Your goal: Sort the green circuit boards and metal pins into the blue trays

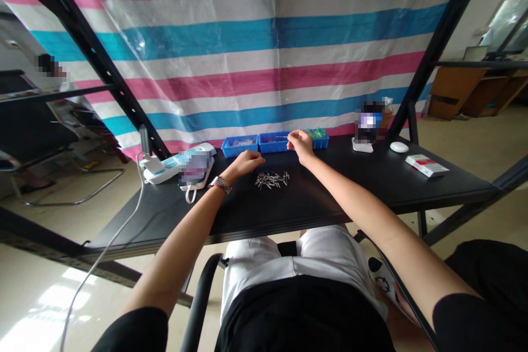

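Observation:
My right hand (302, 146) pinches a thin silvery metal pin (282, 137) over the middle blue bin (272, 146). The pin points to the left. Lower and to the left, my left hand (246, 163) rests close above the black table with its fingers curled together; whether anything is inside them cannot be seen. Between and in front of both hands lies a loose pile of similar thin metal pins (270, 180), which look like blind rivets. A left blue bin (239, 148) holds pale, clear-looking items. Green packaging (317, 133) shows in the right blue bin (320, 143).
On the left of the black table (251, 214) are a white power strip (181, 163), a phone on a white stand (197, 173) and a cable (138, 198). At right stand another phone (370, 121), a white mouse (399, 147) and a red-white box (426, 165). A person sits far left.

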Demonstrator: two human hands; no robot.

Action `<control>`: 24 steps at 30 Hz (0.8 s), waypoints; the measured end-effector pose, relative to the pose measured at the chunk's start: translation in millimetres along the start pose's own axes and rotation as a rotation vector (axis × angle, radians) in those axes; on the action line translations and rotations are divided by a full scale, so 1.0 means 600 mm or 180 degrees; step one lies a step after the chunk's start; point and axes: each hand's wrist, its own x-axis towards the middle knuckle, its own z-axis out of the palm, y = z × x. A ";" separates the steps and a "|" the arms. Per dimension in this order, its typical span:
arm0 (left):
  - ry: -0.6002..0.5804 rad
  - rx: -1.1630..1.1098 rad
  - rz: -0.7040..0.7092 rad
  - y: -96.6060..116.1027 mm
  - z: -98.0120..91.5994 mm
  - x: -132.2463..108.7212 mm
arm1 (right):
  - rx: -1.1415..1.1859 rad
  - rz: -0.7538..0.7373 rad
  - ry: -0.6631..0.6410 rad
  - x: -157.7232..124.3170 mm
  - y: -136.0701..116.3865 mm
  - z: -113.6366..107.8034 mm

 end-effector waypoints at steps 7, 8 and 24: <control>-0.0134 0.0517 -0.0057 -0.006 -0.005 -0.002 | -0.0553 -0.0096 -0.0090 0.018 0.010 -0.010; -0.0204 0.0471 -0.0029 -0.007 -0.005 -0.001 | -0.0624 -0.0130 -0.0151 0.014 0.010 -0.010; -0.0431 -0.0488 -0.0369 -0.009 -0.006 0.003 | -0.0942 -0.0212 -0.0600 -0.028 -0.002 -0.003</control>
